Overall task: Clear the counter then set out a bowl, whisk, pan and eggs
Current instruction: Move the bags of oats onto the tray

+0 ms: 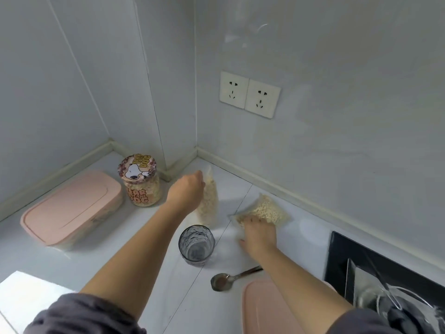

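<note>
Counter (120, 261), L to R: pink container (72, 208) and dog-print jar (142, 179), both left of hands. Left hand (186, 189) grips upright oat bag (209, 201) near its top. Glass (196, 244) stands btwn forearms. Right hand (258, 233), fingers curled, grips flat oat bag (265, 210) at near edge. Spoon (231, 280) handle runs under right forearm.
</note>
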Demonstrator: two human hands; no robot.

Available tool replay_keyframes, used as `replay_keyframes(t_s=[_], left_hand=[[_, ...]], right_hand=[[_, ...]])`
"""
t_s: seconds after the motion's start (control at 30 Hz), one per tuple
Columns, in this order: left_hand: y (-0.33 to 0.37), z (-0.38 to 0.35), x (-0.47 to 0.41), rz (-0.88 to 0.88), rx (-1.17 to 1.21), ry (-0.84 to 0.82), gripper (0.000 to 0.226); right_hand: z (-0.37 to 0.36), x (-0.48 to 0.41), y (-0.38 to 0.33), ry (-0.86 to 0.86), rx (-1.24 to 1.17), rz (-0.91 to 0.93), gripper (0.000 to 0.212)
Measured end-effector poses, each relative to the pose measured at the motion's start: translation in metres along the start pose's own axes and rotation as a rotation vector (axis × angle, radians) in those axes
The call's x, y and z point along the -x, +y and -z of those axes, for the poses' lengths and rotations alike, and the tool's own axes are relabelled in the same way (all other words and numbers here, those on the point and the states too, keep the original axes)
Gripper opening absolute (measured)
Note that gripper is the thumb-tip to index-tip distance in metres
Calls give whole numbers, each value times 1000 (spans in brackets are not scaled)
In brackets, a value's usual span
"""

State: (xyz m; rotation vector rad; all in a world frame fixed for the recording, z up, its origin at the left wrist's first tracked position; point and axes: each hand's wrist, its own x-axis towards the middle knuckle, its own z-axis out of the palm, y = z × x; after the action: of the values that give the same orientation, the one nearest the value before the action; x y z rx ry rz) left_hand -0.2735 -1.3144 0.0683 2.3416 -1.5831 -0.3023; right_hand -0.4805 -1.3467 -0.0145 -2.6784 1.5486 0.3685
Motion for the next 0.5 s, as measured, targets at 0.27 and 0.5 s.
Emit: replay_keyframes(t_s=[0.27,0.5], left_hand=[[25,-28,-7,-20,-15,-40,17],[29,-29,-12,21,-33,-113,23]], right_hand=[[-14,-19,2,-4,304,77,40],[30,-7,33,73,-18,52,40]])
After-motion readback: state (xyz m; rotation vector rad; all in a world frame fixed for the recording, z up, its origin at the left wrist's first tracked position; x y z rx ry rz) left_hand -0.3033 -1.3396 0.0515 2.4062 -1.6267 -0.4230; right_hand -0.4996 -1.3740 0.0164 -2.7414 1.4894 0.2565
